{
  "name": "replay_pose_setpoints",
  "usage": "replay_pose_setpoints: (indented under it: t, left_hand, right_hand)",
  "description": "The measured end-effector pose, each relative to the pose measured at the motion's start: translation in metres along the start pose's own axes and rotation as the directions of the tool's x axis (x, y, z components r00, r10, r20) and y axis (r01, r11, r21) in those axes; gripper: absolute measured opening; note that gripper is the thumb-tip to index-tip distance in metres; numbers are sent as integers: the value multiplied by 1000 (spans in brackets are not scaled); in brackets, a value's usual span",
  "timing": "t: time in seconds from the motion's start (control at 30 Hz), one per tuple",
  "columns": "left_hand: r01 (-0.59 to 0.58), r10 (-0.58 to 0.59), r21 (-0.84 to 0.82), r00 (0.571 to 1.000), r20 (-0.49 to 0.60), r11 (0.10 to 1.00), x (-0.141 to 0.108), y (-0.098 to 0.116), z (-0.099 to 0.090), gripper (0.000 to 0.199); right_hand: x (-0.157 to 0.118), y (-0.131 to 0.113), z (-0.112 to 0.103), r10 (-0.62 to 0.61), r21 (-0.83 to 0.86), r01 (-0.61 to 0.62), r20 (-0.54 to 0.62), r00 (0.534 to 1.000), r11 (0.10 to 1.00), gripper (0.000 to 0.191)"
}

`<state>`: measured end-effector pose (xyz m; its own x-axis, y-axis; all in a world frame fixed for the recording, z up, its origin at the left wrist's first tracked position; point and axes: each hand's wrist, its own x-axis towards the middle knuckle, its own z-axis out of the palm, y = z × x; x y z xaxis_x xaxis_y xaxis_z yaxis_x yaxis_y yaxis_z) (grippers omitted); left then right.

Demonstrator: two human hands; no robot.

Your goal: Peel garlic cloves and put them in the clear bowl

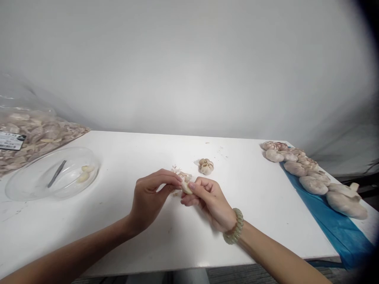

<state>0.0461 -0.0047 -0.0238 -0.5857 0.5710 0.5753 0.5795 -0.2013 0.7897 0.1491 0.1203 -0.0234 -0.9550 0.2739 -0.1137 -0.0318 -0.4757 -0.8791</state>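
Note:
A pale garlic clove [186,187] is pinched between the thumb and curled fingers of my right hand [213,202]. From the other side, my left hand [151,194] closes its thumb and fingertips on the clove's upper left end; whether a bit of skin is between them I cannot tell. Loose papery garlic skins [177,169] lie on the white table just behind my fingers, partly hidden by them. Slightly farther back and to the right sits a partly opened garlic bulb [206,166] with its cloves showing.
At left, a clear plastic dish [35,185] holds peeled cloves [83,177] and a dark slim tool [57,174]. Behind it lies a big clear bag of garlic [44,132]. Whole garlic bulbs [314,184] line the right edge by a blue plastic sheet [319,215]. A wall stands behind.

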Motion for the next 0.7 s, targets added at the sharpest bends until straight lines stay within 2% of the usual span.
replay_pose_setpoints:
  t: [0.3, 0.53, 0.7]
  left_hand:
    - [39, -37, 57, 999, -37, 998, -1, 0, 0, 14]
    - [-40, 37, 71, 998, 44, 997, 6, 2, -4, 14]
    - [-38, 28, 148, 997, 73, 988, 6, 0, -4, 13]
  right_hand:
    - [0, -1, 2, -2, -15, 2, -22, 1000, 1000, 24]
    - [-1, -4, 3, -76, -150, 68, -45, 996, 986, 24]
    - [-2, -3, 4, -117, -221, 102, -56, 992, 970, 23]
